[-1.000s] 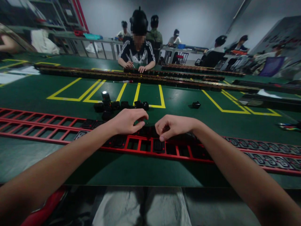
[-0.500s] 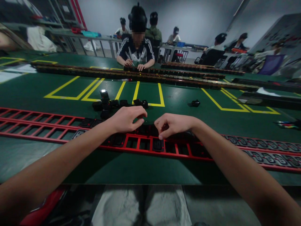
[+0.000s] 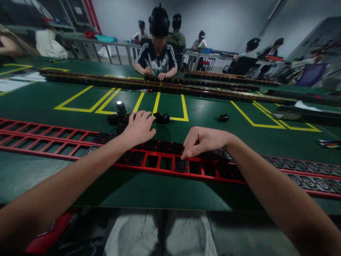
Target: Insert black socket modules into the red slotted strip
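My left hand point(image 3: 140, 128) is open, its fingers spread over a loose pile of small black modules point(image 3: 121, 108) behind the red frame. My right hand point(image 3: 206, 140) is closed, with the fingers curled and nothing showing in them. Its fingertips point down at a black square socket module point(image 3: 181, 164) seated in the front row of the red slotted frame point(image 3: 157, 169); whether they touch it I cannot tell. Slots on both sides of that module show through to the table. More black modules point(image 3: 136, 158) sit in the frame to the left.
Silver-black inserts point(image 3: 298, 179) fill the frame's right end. A single black module point(image 3: 223, 117) lies on the green table point(image 3: 202, 106), with yellow tape outlines point(image 3: 183, 106) around. Long dark strips point(image 3: 213, 90) lie farther back, where a co-worker point(image 3: 157, 58) sits holding a pen-like tool.
My left hand has moved left and away from my right hand, its fingers spreading over the loose modules. My right hand stays by the socket module, fingertips pointing lower. The view has shifted slightly.
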The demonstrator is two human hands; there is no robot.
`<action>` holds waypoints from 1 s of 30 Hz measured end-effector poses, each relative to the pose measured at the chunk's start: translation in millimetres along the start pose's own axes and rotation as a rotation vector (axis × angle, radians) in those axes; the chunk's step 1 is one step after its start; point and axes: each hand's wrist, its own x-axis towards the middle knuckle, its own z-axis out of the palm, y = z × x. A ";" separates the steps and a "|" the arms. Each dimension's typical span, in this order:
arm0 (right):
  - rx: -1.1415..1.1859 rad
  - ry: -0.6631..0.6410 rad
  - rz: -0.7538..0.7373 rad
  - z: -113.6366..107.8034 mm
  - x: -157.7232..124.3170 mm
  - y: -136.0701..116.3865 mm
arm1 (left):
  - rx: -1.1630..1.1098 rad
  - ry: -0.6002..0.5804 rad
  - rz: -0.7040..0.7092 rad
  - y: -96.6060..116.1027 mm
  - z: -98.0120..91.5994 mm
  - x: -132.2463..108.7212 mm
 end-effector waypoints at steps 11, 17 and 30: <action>-0.299 -0.086 0.159 12.8 7.3 -15.5 | -0.007 -0.117 -0.003 -1.1 4.4 3.3; -0.362 -0.095 0.221 13.2 8.4 -22.7 | 0.005 -0.111 0.001 1.9 3.4 4.4; -0.928 -0.023 0.444 57.8 -10.1 -80.8 | -0.017 -0.073 0.019 8.0 1.2 4.6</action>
